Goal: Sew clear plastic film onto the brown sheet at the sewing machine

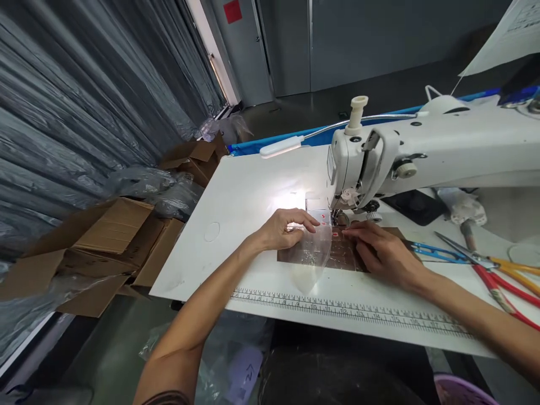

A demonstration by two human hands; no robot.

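Observation:
A piece of sheer, whitish fabric lies over a brown sheet in front of the needle area of a white sewing machine. My left hand is at the fabric's left edge, its thumb and fingers curled together on the sheer material. My right hand rests on the brown sheet just right of the presser foot, fingertips pinched at the fabric's right side. Small red marks show near the needle. What lies under the fingertips is partly hidden.
Scissors with orange handles, red-handled scissors and a blue tool lie at the right. A printed ruler runs along the table's front edge. A lamp lights the white table. Open cardboard boxes stand at the left.

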